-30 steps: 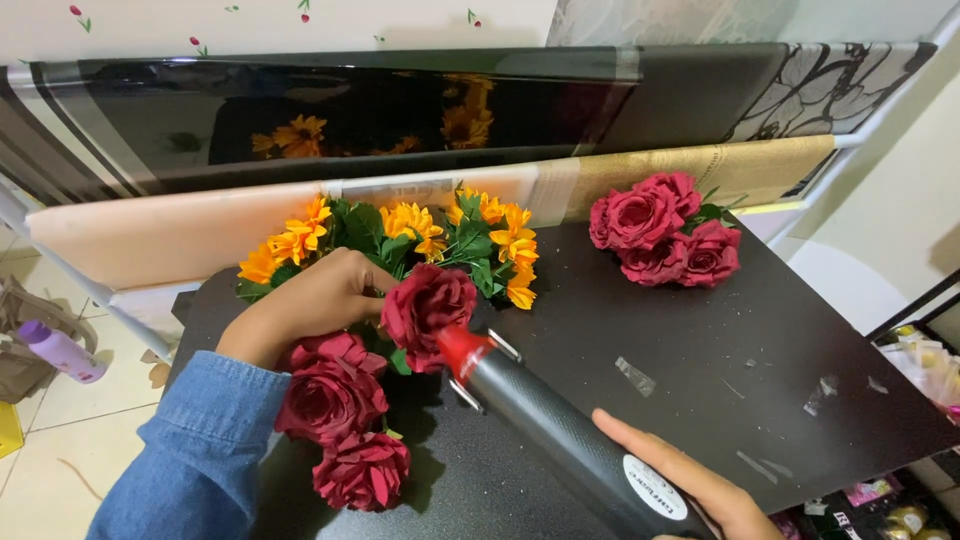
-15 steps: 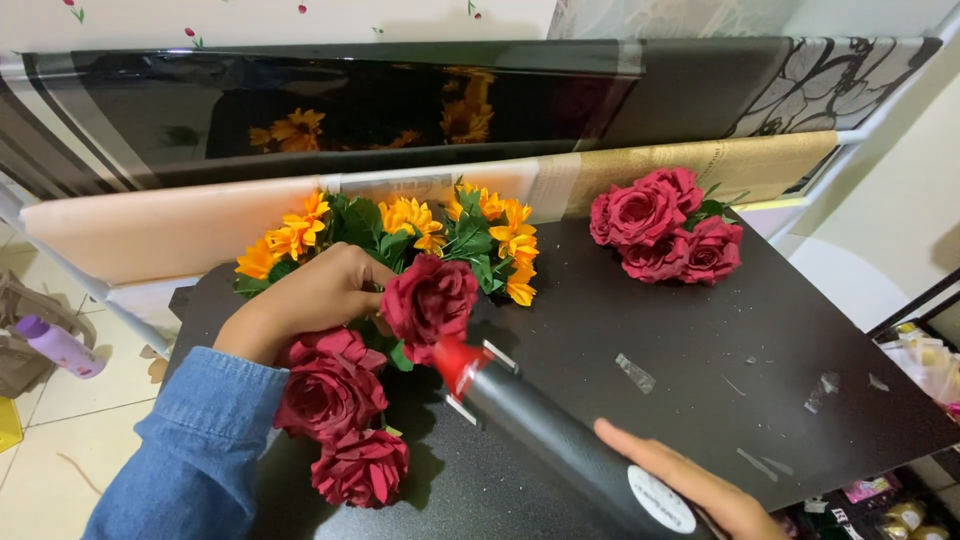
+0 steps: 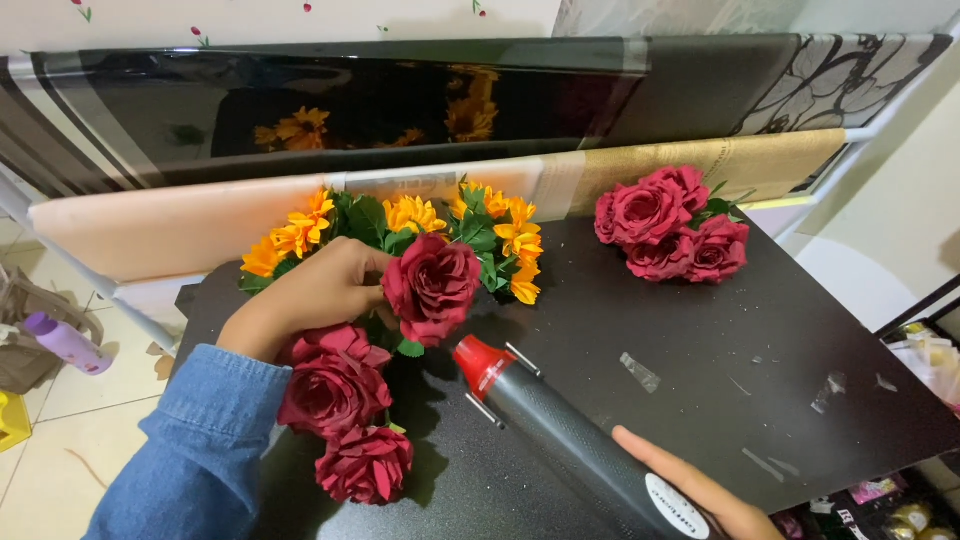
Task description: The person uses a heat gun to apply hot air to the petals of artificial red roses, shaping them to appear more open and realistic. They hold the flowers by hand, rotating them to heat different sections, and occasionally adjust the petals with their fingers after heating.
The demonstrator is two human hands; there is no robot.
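Note:
My left hand (image 3: 305,298), in a blue denim sleeve, grips a dark red artificial rose (image 3: 432,287) just behind its head, over the black table (image 3: 640,310). Two more red roses (image 3: 335,385) lie below it in a line, the lowest (image 3: 365,464) near the front edge. My right hand (image 3: 695,493) holds a black glue gun with a red tip (image 3: 545,425); the tip sits just right of and below the held rose, apart from it. Orange and yellow flowers with green leaves (image 3: 410,225) lie behind my left hand.
A bunch of red roses (image 3: 668,225) lies at the back right of the table. Rolls of wrapping sheet, black (image 3: 400,100) and peach (image 3: 170,230), lean behind the table. Bits of tape (image 3: 640,372) stick to the table top. A purple bottle (image 3: 65,342) lies on the floor at left.
The glue gun has drawn back down and to the right, away from the held rose. My left hand keeps its grip on the rose in about the same place.

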